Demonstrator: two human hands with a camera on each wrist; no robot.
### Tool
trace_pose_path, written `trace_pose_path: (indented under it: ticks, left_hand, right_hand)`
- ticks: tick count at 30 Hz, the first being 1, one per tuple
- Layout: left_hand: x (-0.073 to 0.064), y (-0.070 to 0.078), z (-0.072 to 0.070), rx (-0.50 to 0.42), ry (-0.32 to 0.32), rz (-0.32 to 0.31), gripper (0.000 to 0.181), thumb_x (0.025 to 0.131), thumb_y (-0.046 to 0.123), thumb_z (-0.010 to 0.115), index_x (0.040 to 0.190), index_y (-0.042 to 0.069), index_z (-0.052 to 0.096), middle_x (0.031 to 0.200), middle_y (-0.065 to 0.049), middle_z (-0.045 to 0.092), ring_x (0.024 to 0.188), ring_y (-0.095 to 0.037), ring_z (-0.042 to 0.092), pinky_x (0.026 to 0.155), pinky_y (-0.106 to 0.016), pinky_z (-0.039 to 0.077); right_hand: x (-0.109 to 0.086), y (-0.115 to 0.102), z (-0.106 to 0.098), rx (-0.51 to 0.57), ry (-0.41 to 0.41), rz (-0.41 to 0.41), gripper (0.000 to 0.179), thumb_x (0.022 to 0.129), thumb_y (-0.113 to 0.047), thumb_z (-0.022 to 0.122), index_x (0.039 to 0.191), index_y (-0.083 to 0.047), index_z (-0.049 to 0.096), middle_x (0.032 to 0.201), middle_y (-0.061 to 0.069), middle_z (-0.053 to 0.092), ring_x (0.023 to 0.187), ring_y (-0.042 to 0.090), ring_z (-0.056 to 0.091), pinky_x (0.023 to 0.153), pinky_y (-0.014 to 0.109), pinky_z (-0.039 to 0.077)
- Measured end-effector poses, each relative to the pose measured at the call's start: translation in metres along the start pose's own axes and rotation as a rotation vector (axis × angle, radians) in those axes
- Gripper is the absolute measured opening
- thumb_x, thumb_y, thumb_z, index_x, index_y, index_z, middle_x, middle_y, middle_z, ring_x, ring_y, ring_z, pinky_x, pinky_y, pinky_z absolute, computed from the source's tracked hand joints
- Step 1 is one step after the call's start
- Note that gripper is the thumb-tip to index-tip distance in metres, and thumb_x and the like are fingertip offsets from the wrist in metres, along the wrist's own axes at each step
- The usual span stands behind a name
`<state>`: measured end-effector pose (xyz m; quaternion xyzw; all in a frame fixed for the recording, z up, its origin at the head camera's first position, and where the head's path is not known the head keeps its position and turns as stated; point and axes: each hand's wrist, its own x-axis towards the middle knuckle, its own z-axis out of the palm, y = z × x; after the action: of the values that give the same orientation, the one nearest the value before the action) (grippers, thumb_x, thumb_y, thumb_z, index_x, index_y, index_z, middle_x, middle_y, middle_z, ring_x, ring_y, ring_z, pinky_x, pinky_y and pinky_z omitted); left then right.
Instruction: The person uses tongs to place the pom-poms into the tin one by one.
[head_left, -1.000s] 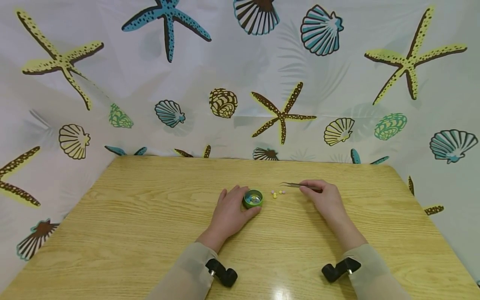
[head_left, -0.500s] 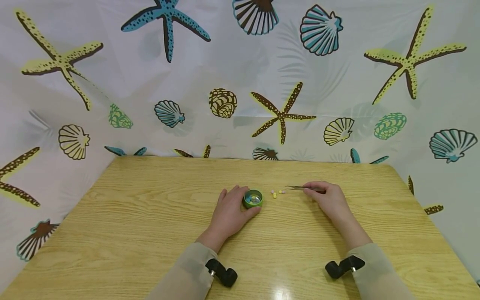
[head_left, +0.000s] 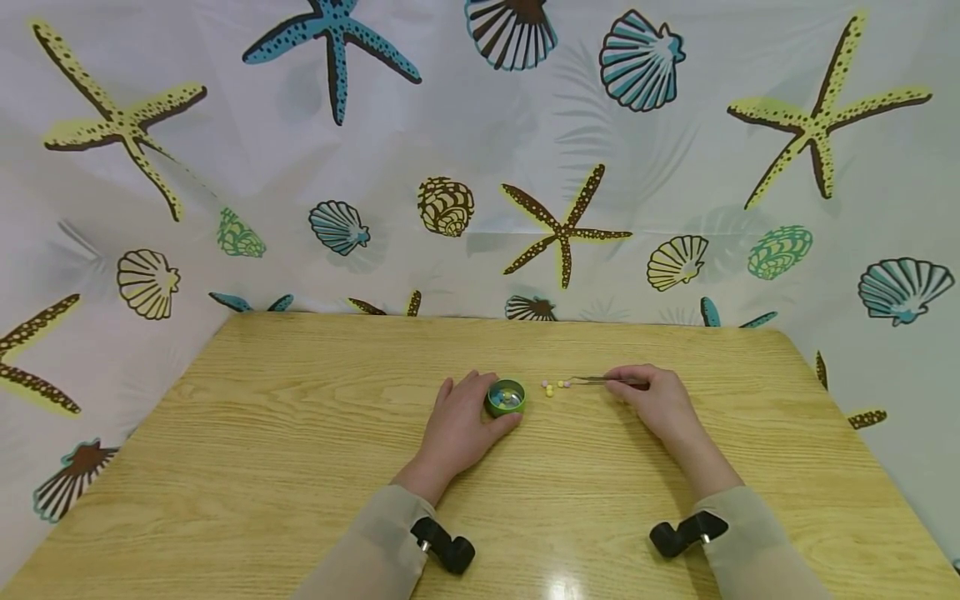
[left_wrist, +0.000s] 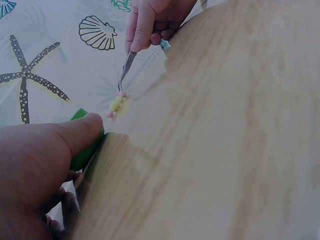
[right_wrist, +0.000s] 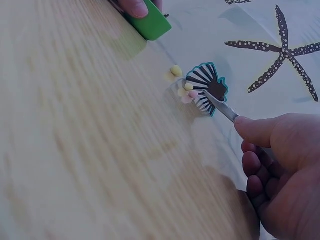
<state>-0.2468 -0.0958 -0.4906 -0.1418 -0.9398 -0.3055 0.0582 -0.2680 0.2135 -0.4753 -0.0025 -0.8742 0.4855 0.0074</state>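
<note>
A small green round container point(head_left: 507, 412) stands on the table, blue and yellow bits visible inside it. My left hand point(head_left: 457, 429) holds it from the left, thumb in front and fingers behind. Slim metal tweezers point(head_left: 596, 380) with bent tips are pinched between thumb and fingers of my right hand point(head_left: 658, 404). Their tips are at the rightmost pink bead point(right_wrist: 193, 94); whether they touch it I cannot tell. Several tiny yellow and pink beads, among them a yellow bead point(head_left: 550, 392), lie between container and tweezers.
The light wood table point(head_left: 315, 467) reaches back to a white cloth point(head_left: 480, 125) printed with starfish and shells. Black camera mounts sit on both sleeves, one being the left mount point(head_left: 444, 546).
My right hand shifted slightly right with the tweezers, then their tips lowered to the rightmost pink bead. The left hand and the container stayed in place.
</note>
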Motion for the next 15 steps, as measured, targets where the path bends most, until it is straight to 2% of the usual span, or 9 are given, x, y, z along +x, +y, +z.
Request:
trace_pose_path:
  ticks: [15]
  left_hand:
    - [0.0001,0.0003,0.0006,0.014,-0.004,-0.004,0.065,0.101,0.041,0.084,0.15,0.004,0.062,0.155,-0.018,0.062,0.157,-0.04,0.043,0.135,-0.061,0.015]
  right_hand:
    - [-0.0002,0.003,0.001,-0.037,0.007,-0.03,0.026,0.109,-0.025,0.076,0.127,-0.009,0.082,0.134,0.016,0.072,0.124,0.036,0.066,0.108,0.054,0.053]
